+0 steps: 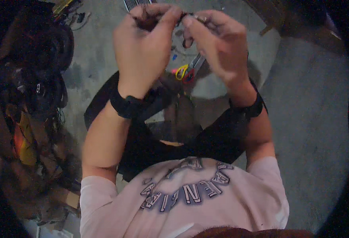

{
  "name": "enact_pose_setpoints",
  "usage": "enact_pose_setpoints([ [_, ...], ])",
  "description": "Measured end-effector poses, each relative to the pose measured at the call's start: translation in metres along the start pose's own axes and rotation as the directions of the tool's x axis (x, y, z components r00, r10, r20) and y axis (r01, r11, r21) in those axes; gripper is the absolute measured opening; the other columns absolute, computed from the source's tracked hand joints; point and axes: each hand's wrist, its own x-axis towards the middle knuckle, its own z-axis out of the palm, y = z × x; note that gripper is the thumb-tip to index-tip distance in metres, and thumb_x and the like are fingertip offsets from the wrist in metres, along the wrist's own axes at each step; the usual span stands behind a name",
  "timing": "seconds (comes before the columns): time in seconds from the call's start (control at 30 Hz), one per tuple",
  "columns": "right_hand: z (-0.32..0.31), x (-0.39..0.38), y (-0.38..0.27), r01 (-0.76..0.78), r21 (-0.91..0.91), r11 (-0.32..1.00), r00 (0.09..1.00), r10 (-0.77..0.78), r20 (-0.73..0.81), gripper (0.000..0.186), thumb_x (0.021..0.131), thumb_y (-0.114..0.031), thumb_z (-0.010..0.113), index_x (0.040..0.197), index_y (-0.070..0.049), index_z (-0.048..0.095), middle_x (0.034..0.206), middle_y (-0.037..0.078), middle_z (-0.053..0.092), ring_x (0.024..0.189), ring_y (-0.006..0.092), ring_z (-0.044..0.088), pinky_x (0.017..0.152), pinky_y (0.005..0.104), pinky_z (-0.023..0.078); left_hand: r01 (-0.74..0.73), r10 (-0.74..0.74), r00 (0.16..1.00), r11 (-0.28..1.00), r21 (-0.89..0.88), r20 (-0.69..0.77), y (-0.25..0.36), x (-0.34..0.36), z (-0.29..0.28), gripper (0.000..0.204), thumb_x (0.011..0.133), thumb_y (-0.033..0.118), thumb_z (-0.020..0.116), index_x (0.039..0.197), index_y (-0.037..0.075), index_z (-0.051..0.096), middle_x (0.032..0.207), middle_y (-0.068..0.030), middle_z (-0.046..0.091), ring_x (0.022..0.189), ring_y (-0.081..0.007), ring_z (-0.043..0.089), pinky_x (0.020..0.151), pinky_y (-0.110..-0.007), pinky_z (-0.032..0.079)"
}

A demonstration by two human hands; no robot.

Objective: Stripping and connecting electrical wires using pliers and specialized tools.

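Observation:
My left hand (pixel 148 43) and my right hand (pixel 222 43) are raised close together at the top of the view, fingertips nearly meeting. Both are pinched on a small, thin dark piece (pixel 188 15) with a paler, shiny bit near the right fingers. It is too small and dim to name. Below the right hand, a pair of scissors (pixel 181 73) with one yellow and one red handle lies on the floor, its blades partly covered by that hand. A dark band (pixel 127 106) circles my left wrist, and another band (pixel 249 111) is on the right.
Dark coiled material (pixel 51 51) is heaped along the left, with an orange and yellow item (pixel 22 141) below it. A small blue bit (pixel 175 57) lies near the scissors. Behind the left hand is a striped light object (pixel 137 4). My dark-clothed legs are bent below.

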Motion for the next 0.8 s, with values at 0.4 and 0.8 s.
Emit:
enact_pose_setpoints([
  [0.4,-0.027,0.030,-0.065,-0.225,0.408,0.885,0.974,0.211,0.078,0.022,0.089,-0.018,0.066,0.085,0.003,0.062,0.066,0.003,0.058,0.053,0.0085,0.052,0.049,0.0217,0.041,0.046,0.048,0.949,0.956,-0.290,0.312,0.006,0.032,0.005,0.021,0.096,0.011,0.062,0.109,-0.005,0.064,0.096,-0.0083,0.070,0.087,-0.0140,0.064,0.080,-0.029,0.052],
  [0.8,-0.015,0.039,-0.026,-0.128,0.538,0.833,0.988,0.058,0.145,0.022,0.091,-0.019,0.063,0.089,0.003,0.063,0.066,0.002,0.055,0.054,0.0090,0.050,0.049,0.0234,0.040,0.084,-0.032,0.976,0.968,-0.238,0.215,0.001,0.031,-0.008,0.016,0.097,0.011,0.061,0.096,-0.004,0.067,0.087,-0.0057,0.068,0.082,-0.0133,0.061,0.077,-0.029,0.048],
])
